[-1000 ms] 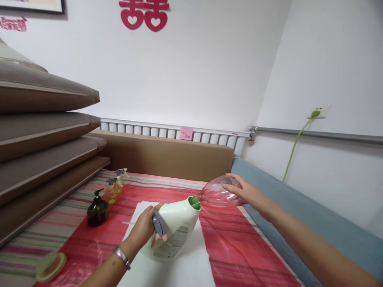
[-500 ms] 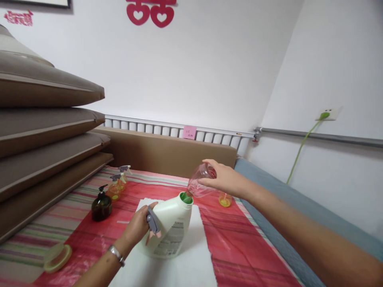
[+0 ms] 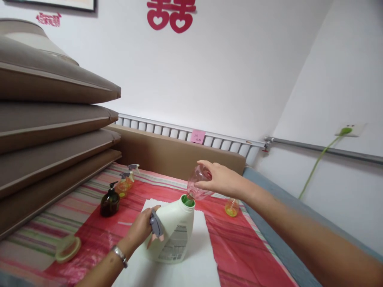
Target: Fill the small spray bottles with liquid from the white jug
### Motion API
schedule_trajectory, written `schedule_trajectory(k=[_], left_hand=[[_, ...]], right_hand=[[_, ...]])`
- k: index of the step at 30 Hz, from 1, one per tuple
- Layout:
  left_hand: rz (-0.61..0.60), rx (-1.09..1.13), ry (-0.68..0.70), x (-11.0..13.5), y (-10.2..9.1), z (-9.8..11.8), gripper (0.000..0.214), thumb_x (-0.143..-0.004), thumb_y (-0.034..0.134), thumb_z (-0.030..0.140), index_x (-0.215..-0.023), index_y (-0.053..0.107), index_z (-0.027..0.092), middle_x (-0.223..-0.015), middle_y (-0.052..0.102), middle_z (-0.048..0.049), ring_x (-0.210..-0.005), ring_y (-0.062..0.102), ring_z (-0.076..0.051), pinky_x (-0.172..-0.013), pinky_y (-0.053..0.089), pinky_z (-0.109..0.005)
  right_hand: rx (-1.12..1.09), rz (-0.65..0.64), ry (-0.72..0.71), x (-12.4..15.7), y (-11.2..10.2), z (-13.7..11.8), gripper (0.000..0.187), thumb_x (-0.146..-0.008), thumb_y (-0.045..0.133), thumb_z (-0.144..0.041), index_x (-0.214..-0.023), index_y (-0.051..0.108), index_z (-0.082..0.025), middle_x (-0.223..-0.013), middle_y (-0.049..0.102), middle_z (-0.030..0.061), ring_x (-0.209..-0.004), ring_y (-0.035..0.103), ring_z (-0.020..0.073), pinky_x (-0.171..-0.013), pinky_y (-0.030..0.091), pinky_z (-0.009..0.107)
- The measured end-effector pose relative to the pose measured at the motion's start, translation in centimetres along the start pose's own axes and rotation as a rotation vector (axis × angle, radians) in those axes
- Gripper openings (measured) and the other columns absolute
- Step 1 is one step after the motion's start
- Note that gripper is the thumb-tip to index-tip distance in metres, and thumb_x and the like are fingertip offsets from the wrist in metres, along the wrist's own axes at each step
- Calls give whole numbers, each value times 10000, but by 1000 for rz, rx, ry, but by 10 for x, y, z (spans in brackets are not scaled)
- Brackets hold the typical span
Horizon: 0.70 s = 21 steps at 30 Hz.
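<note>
The left hand [image 3: 140,230] clasps the smooth white plastic jug [image 3: 175,235], standing mid white sheet [image 3: 206,267], inside its edges. The right hand [image 3: 221,180] grips the rounded clear plastic bottle [image 3: 197,186], neck tipped into the jug's mouth.

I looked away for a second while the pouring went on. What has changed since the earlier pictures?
The right hand has swung the clear bottle from nearly flat to steeply tipped, neck down at the mouth of the white jug. The jug, tilted before, stands more upright. Unchanged: the left hand grips the jug and a grey spray head; brown pump bottle and green lid sit as before.
</note>
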State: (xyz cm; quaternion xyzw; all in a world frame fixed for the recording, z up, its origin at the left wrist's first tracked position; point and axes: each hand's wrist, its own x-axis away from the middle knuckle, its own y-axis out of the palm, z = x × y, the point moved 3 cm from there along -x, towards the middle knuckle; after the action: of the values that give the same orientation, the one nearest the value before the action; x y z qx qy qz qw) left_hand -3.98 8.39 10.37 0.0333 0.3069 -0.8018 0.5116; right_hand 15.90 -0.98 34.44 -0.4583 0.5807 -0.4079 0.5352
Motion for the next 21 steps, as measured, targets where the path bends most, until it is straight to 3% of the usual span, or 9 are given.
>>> schedule_trajectory(k=[9,21], left_hand=[[-8,-32,35,1,-2,-2,437,-625,444,64,-1013,612,176,-773,688,-33,-773,604,-190,-714,443,-266],[-46,-39,-21,-2,-2,-4,496,-614,442,52,-1072,589,174,-825,681,-44,-811,597,-205,-720,429,-276]], right_hand=[[88,-30,-43,-3,-1,-15,717,-644,583,-636,-1280,401,-358,-908,570,34,-772,584,221,-588,390,283],[-48,37,-15,10,1,5,712,-671,555,-647,-1290,383,-340,-1045,574,66,-917,572,262,-781,410,360]])
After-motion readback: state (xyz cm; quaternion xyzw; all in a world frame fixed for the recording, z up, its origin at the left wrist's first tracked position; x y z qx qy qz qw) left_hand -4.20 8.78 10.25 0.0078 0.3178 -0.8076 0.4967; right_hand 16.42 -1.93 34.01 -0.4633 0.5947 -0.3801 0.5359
